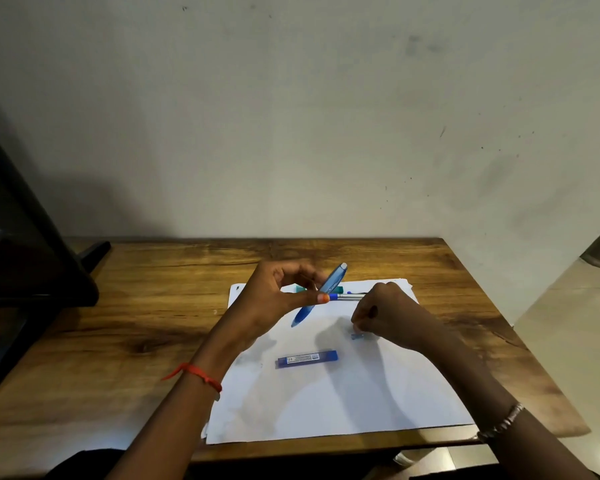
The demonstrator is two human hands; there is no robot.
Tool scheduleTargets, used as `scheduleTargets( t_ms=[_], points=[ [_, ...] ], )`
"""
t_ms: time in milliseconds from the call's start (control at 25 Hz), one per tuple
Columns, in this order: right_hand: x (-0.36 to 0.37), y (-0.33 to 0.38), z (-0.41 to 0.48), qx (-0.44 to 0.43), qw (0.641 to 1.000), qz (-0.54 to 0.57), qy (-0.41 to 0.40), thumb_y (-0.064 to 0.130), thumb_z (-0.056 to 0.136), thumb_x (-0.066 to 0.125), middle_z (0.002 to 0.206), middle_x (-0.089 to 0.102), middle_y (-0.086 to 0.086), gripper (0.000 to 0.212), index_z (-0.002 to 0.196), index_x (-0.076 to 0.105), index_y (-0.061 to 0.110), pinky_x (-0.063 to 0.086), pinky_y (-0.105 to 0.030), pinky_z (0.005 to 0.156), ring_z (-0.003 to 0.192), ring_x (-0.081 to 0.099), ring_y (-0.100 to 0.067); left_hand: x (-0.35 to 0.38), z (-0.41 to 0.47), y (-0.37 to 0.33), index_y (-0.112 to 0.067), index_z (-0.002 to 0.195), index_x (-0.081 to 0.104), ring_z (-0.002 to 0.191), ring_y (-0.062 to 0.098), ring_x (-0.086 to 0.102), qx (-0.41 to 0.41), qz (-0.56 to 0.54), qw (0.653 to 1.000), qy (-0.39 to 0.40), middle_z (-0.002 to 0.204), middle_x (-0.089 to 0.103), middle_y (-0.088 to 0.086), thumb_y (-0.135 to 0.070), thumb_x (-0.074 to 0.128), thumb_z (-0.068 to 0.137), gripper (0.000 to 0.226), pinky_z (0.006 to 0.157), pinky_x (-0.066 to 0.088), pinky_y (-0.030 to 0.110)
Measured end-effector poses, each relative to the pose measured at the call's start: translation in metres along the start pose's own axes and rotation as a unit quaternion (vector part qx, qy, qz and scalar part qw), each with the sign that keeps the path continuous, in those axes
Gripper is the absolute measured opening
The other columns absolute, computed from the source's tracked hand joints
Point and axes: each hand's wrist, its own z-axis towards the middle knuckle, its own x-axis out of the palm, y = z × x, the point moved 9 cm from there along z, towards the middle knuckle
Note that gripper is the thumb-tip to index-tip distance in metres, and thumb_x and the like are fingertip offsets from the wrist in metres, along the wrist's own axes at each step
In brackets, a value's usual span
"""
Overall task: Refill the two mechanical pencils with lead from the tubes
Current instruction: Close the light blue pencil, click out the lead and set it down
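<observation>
My left hand (pixel 278 299) holds a blue mechanical pencil (pixel 321 294) above the white paper (pixel 326 403), its tip pointing down-left and its silver end up-right. A second pencil (pixel 347 296) with a silver barrel lies on the paper behind it, partly hidden by both hands. My right hand (pixel 388 317) rests low on the paper with fingers pinched on a small light-blue piece (pixel 355 336), probably a cap. A dark blue lead tube (pixel 307 359) lies flat on the paper, nearer to me. A teal object (pixel 339 289) shows behind the pencil.
The paper lies on a brown wooden table (pixel 153 323) against a pale wall. A black monitor stand (pixel 32 299) occupies the table's left side. The table's right edge drops to a light floor (pixel 568 323).
</observation>
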Motion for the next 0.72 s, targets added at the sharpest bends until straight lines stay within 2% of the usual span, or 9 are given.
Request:
scheduleTargets(
  t_ms=[120, 200, 360, 480, 560, 600, 680, 720],
  points=[
    [0.007, -0.001, 0.004, 0.005, 0.999, -0.034, 0.015, 0.009, 0.083, 0.063, 0.104, 0.069, -0.012, 0.017, 0.097, 0.073, 0.007, 0.044, -0.02, 0.074, 0.091, 0.06, -0.019, -0.002, 0.0, 0.001, -0.029, 0.071, 0.069, 0.078, 0.0, 0.063, -0.001, 0.004, 1.0, -0.001, 0.072, 0.071, -0.019, -0.007, 0.075, 0.069, 0.024, 0.077, 0.049, 0.011],
    [0.01, -0.001, 0.006, 0.008, 0.998, -0.053, 0.02, 0.011, 0.083, 0.063, 0.107, 0.067, -0.01, 0.019, 0.1, 0.072, 0.009, 0.041, -0.016, 0.069, 0.094, 0.06, -0.02, -0.002, 0.001, 0.002, -0.03, 0.071, 0.069, 0.077, -0.001, 0.063, -0.001, 0.005, 1.0, -0.002, 0.072, 0.071, -0.021, -0.007, 0.075, 0.07, 0.024, 0.076, 0.049, 0.01],
    [0.017, -0.002, 0.009, 0.01, 0.998, -0.054, 0.037, 0.011, 0.084, 0.062, 0.108, 0.064, -0.012, 0.018, 0.1, 0.07, 0.007, 0.037, -0.015, 0.063, 0.084, 0.053, -0.016, -0.002, 0.002, 0.002, -0.031, 0.071, 0.068, 0.075, -0.004, 0.063, -0.004, 0.011, 1.0, -0.005, 0.07, 0.07, -0.022, -0.007, 0.075, 0.07, 0.025, 0.075, 0.049, 0.01],
    [0.008, 0.005, 0.005, -0.007, 1.0, -0.02, 0.017, 0.009, 0.087, 0.057, 0.1, 0.067, -0.014, 0.015, 0.094, 0.068, 0.003, 0.033, -0.007, 0.058, 0.076, 0.051, -0.014, -0.001, 0.002, 0.001, -0.031, 0.071, 0.068, 0.074, -0.005, 0.063, -0.003, 0.016, 1.0, -0.005, 0.071, 0.07, -0.021, -0.007, 0.074, 0.07, 0.025, 0.073, 0.05, 0.008],
    [-0.019, 0.013, 0.0, -0.025, 0.995, 0.076, -0.055, 0.007, 0.083, 0.062, 0.082, 0.07, -0.013, 0.008, 0.083, 0.07, 0.002, 0.038, -0.006, 0.054, 0.062, 0.056, -0.011, -0.001, 0.002, 0.001, -0.031, 0.071, 0.068, 0.073, -0.007, 0.063, -0.003, 0.016, 1.0, -0.004, 0.069, 0.069, -0.023, -0.008, 0.074, 0.07, 0.024, 0.07, 0.049, 0.005],
    [-0.036, 0.015, -0.005, -0.029, 0.981, 0.17, -0.093, 0.004, 0.08, 0.065, 0.072, 0.071, -0.01, 0.005, 0.078, 0.07, 0.003, 0.043, -0.007, 0.054, 0.056, 0.059, -0.01, 0.0, 0.002, 0.001, -0.03, 0.071, 0.068, 0.073, -0.007, 0.062, -0.004, 0.014, 1.0, -0.003, 0.068, 0.069, -0.024, -0.008, 0.074, 0.07, 0.024, 0.07, 0.049, 0.005],
    [-0.065, 0.019, -0.017, -0.049, 0.919, 0.359, -0.154, 0.001, 0.076, 0.069, 0.057, 0.069, 0.002, 0.007, 0.072, 0.069, 0.007, 0.049, -0.011, 0.055, 0.052, 0.062, -0.007, 0.0, 0.002, 0.001, -0.03, 0.071, 0.068, 0.072, -0.007, 0.062, -0.006, 0.014, 1.0, -0.001, 0.068, 0.069, -0.025, -0.008, 0.074, 0.071, 0.023, 0.07, 0.048, 0.005],
    [-0.074, 0.021, -0.023, -0.066, 0.894, 0.409, -0.173, 0.001, 0.075, 0.069, 0.054, 0.068, 0.005, 0.009, 0.072, 0.07, 0.009, 0.05, -0.011, 0.056, 0.051, 0.062, -0.007, 0.001, 0.002, 0.001, -0.031, 0.07, 0.068, 0.072, -0.007, 0.062, -0.007, 0.016, 1.0, 0.0, 0.068, 0.069, -0.024, -0.009, 0.074, 0.071, 0.023, 0.07, 0.048, 0.005]
  ],
)
